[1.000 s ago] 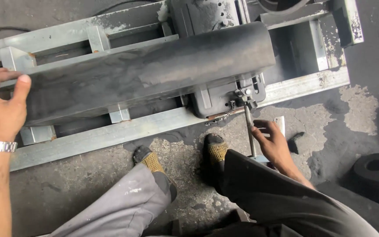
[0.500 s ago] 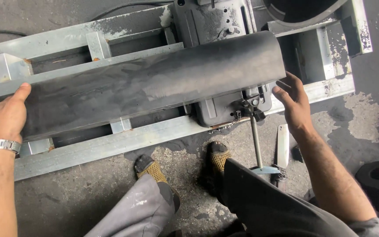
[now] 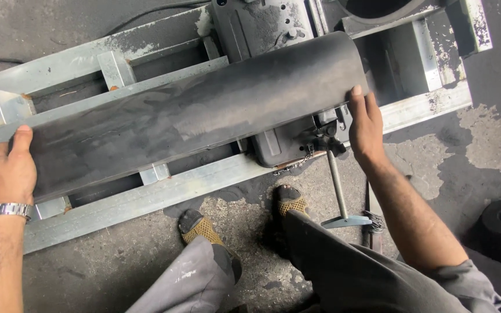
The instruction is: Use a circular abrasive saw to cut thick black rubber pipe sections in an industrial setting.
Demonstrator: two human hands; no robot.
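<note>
1. Nearest the camera, two shoes (image 3: 204,227) stood on the stained floor (image 3: 471,139), below both hands.
2. A T-handled tool (image 3: 340,191) hung from the machine just under the right hand (image 3: 365,128).
3. The left hand (image 3: 10,169), with a wristwatch (image 3: 4,211), gripped the left end of the long dark cylinder (image 3: 192,113), thumb on top.
4. The right hand clasped the cylinder's right end, fingers curled over its edge.
5. Beyond the hands, the cylinder lay across a grey metal frame (image 3: 146,197).
6. Farther still sat a dark machine block (image 3: 256,23).
</note>
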